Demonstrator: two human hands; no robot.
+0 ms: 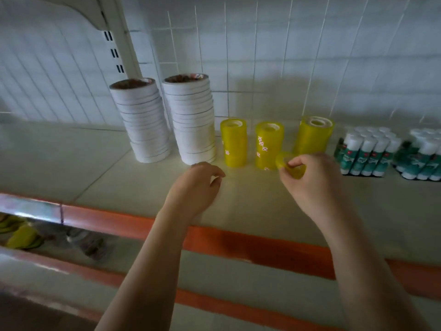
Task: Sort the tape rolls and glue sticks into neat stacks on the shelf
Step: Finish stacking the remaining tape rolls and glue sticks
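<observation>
you see white tape stacks (164, 120), yellow tape stacks (269, 145) with pink specks, green-and-white glue sticks (368, 152), orange shelf edge (250, 247).

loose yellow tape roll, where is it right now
In the head view, the loose yellow roll is pinched in the right hand, just above the shelf, in front of the middle yellow stack and left of the glue sticks.

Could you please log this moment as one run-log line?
right hand: holding small yellow tape roll | left hand: empty, over shelf | yellow stacks: three upright | next: probably stack roll
</observation>
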